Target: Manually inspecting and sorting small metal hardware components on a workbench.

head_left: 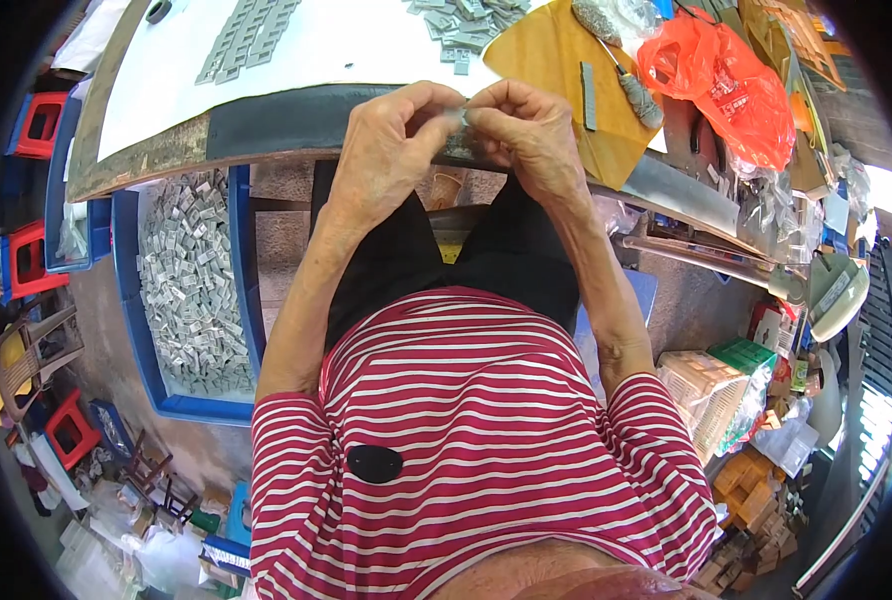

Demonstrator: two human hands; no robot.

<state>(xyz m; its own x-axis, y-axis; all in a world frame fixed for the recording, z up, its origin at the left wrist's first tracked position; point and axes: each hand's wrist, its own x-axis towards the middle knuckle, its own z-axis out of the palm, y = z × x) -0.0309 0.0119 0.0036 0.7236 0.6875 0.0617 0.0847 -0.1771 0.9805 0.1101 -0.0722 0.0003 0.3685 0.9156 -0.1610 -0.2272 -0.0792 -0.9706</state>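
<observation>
My left hand and my right hand meet over the front edge of the table. Thumb and forefinger of each are pinched together around a small grey piece, mostly hidden by the fingertips. Beyond them, a loose pile of flat grey plastic pieces lies on a white sheet. Similar grey pieces stand in neat slanting rows farther left. Right of my right hand, a narrow grey strip rests on a brown board.
A tool with a thin shaft and wrapped handle lies on the board's right edge, near a red plastic bag. Below the table at left stands a blue tray full of grey pieces. A lamp and crates are at right.
</observation>
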